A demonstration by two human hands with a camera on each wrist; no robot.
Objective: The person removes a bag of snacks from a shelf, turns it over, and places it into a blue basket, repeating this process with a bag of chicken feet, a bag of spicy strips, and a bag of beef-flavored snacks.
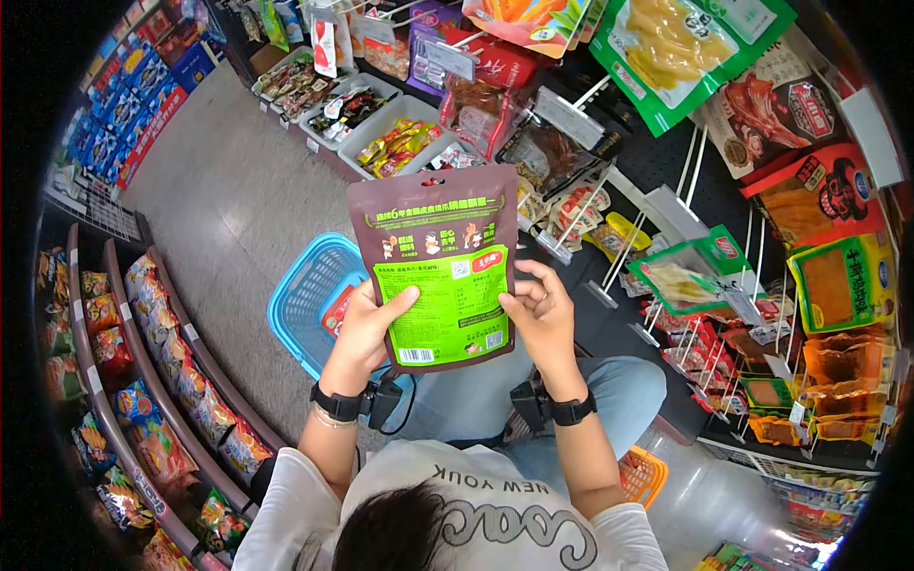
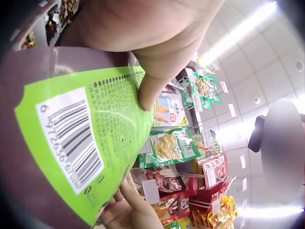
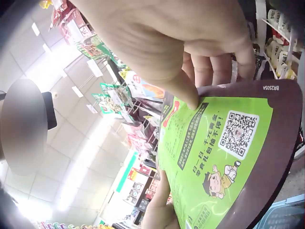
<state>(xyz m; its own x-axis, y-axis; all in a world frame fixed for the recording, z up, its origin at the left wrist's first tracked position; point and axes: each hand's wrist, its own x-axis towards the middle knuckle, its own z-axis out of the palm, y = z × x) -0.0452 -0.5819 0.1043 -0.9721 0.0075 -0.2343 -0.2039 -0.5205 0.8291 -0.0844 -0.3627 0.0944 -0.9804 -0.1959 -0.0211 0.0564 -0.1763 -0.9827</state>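
Note:
A brown pouch with a green printed panel (image 1: 443, 285) is held upright between both hands in the head view. The left hand (image 1: 367, 324) grips its left edge, thumb on the printed face and fingers behind. At the right edge the right hand (image 1: 543, 319) pinches it with the thumb in front, some fingers curled beside the edge. The left wrist view shows the pouch's barcode (image 2: 73, 140) close up, with the left thumb pressing on the panel. In the right wrist view a QR code (image 3: 239, 135) and a cartoon figure show near the right hand (image 3: 190, 47).
Behind the pouch a blue basket (image 1: 293, 290) stands on the grey floor (image 1: 228, 162), with a red item inside. Hooks with hanging snack packs (image 1: 843, 276) line the right side. Trays of small packets (image 1: 395, 143) are ahead, snack shelves (image 1: 181, 333) at left, an orange basket (image 1: 644, 476) behind.

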